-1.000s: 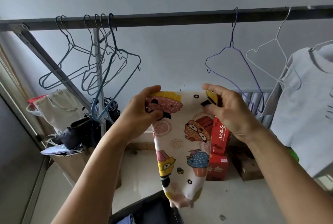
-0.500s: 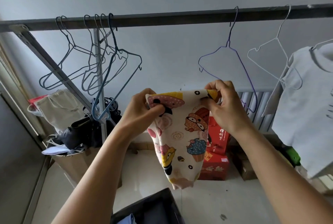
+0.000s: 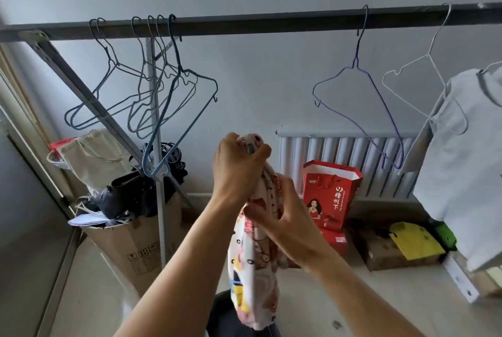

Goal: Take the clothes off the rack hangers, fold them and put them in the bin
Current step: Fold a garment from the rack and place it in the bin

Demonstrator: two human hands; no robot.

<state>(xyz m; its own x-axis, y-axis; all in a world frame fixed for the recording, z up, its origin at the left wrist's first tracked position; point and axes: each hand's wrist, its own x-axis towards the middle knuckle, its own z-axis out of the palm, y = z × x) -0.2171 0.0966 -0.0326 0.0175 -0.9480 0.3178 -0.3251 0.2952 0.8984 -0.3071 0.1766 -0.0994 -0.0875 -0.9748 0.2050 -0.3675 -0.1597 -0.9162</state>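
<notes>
Here, empty hangers (image 3: 179, 68) hung up left of the grip. The left hand (image 3: 236, 171) was fisted round the top of the cloth (image 3: 252, 282); just below, the right hand (image 3: 285, 222) clasped its middle. The cloth dangled over the bin (image 3: 224, 316). A shirt (image 3: 461, 173) hung well right.

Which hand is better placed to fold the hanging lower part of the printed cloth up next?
Probably the right hand. It grips the printed cloth at its middle, nearer the hanging end, while the left hand holds the top edge up above the dark bin.
</notes>
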